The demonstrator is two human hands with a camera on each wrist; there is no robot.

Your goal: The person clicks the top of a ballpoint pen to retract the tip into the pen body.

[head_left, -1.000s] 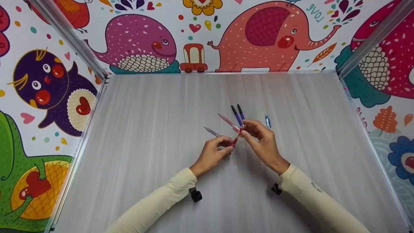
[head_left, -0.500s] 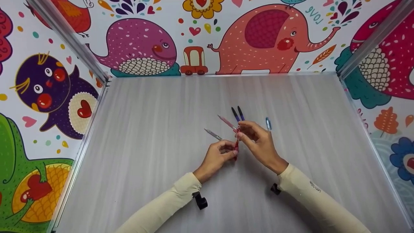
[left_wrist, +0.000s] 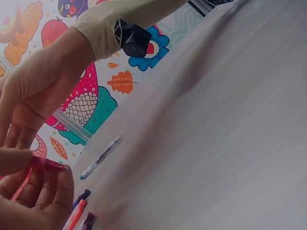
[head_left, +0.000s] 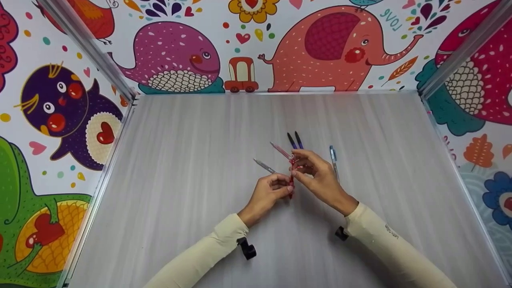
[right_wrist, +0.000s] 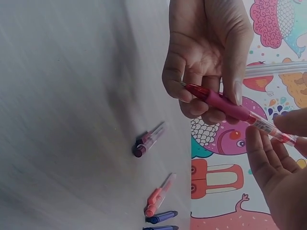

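Red clear-barrelled pen, near head-view centre, is pinched by the left hand below and right hand above. Slender light-blue pen lies farther right.

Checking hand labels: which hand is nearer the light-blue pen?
Right. In the head view, the right hand is just left of the light-blue pen; the left hand is farther left, holding the red pen.

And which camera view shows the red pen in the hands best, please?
The right wrist view: the red pen appears large, with its tip and clear barrel both visible. The head view shows it small and partly hidden. The left wrist view shows only part; the left hand covers much of it.
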